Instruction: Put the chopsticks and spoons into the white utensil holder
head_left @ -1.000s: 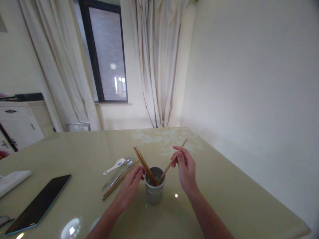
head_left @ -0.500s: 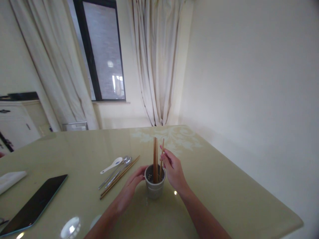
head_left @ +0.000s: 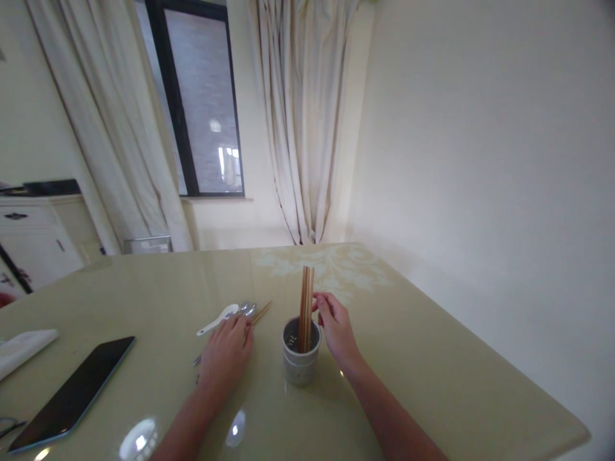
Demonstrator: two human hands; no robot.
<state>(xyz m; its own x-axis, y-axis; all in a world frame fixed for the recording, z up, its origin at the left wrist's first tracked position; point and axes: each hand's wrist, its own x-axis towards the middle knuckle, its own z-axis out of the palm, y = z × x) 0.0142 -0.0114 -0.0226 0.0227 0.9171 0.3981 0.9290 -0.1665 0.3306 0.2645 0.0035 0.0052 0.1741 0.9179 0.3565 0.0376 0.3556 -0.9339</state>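
Leftward from the cup (head_left: 300, 358), left hand (head_left: 225, 354) hides loose chopsticks (head_left: 262, 312), grip unclear; right hand (head_left: 335, 328) pinches upright chopsticks (head_left: 306, 307).

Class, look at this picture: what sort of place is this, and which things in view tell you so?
Probably a dining room at home: a glossy table with spoons and a cup of chopsticks, a curtained window, and a white cabinet.

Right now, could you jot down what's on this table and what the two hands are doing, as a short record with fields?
Surface: glossy pale green table
Holder: small grey round cup, upright
In holder: brown wooden chopsticks, standing upright
Right hand: fingers beside the standing chopsticks; grip unclear
Left hand: resting over loose cutlery on the table
Loose cutlery: white ceramic spoon, metal spoons, more chopsticks
Far left: black flat tablet, white folded cloth
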